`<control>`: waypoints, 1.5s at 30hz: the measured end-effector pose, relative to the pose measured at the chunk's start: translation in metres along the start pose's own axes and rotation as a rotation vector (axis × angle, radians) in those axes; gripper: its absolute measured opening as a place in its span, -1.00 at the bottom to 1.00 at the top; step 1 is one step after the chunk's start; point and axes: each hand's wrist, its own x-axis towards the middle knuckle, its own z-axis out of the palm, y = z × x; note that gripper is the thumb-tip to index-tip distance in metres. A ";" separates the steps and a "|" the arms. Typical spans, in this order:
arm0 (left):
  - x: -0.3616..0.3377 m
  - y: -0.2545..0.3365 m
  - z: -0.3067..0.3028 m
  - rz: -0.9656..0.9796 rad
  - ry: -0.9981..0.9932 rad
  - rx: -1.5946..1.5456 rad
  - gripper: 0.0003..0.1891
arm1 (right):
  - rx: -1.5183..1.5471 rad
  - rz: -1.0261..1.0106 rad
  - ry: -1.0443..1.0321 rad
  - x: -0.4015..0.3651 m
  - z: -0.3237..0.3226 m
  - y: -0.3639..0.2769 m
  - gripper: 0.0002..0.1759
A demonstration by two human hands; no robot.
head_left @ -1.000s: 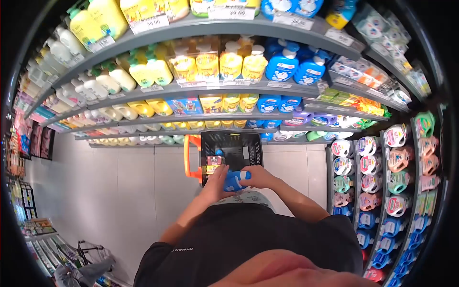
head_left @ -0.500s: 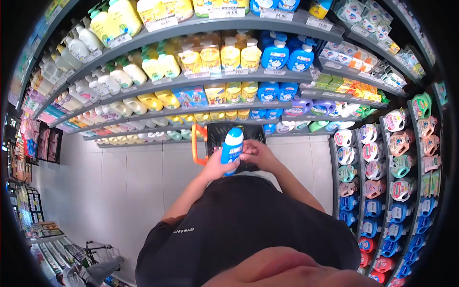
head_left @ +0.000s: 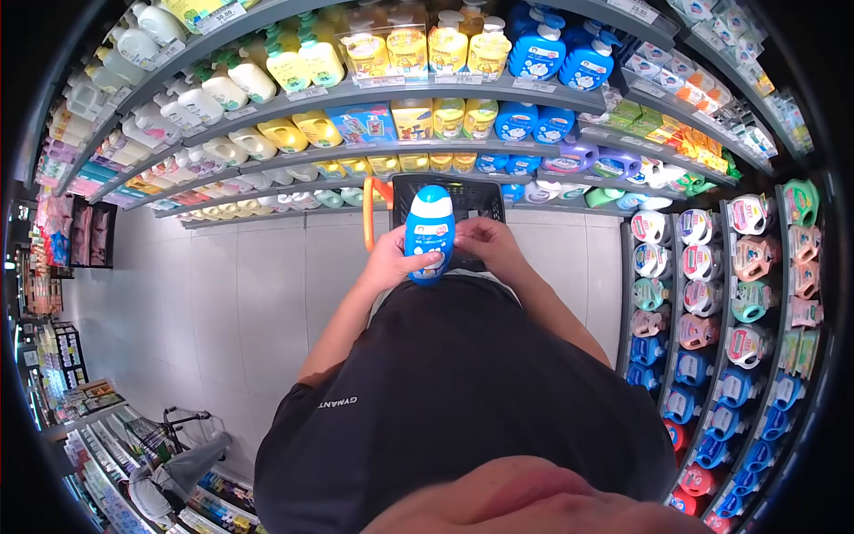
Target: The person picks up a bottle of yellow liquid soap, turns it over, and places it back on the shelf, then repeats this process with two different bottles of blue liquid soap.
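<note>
Packed shelves ahead and right, open floor left

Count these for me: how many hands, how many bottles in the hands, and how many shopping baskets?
Hands: 2, the left hand and the right hand
Blue bottle held in both hands: 1
Black basket: 1
Total: 4

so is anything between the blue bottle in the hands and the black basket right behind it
Nothing visible does. The left hand and right hand grip the blue plastic bottle directly, holding it upright in front of the black mesh basket with the orange handle. The bottle hides part of the basket's opening.
</note>
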 end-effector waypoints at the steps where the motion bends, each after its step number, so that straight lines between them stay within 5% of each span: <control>1: -0.001 0.001 -0.001 -0.020 0.010 0.003 -0.60 | -0.008 0.000 -0.040 0.001 0.001 -0.001 -0.77; 6: -0.005 0.011 -0.006 -0.022 0.016 0.022 -0.55 | 0.004 0.099 -0.208 0.006 0.000 -0.005 -0.75; 16: -0.004 0.011 -0.008 -0.053 -0.010 0.212 -0.52 | -0.095 0.075 -0.124 0.004 -0.004 -0.007 -0.59; 23: 0.026 0.052 -0.014 0.163 0.059 0.221 -0.55 | -0.280 -0.275 -0.012 0.040 0.008 -0.053 -0.63; 32: 0.039 0.070 -0.014 0.230 0.083 0.345 -0.53 | -0.211 -0.400 -0.104 0.054 -0.010 -0.067 -0.71; 35: 0.039 0.066 -0.008 0.183 0.084 0.284 -0.54 | -0.074 -0.293 -0.081 0.050 -0.001 -0.071 -0.60; 38: 0.039 0.069 -0.001 0.189 0.084 0.322 -0.58 | -0.094 -0.395 -0.055 0.051 -0.003 -0.051 -0.59; 45: 0.029 0.079 0.018 0.134 0.060 0.405 -0.55 | -0.435 -0.259 0.105 0.025 -0.006 -0.058 -0.75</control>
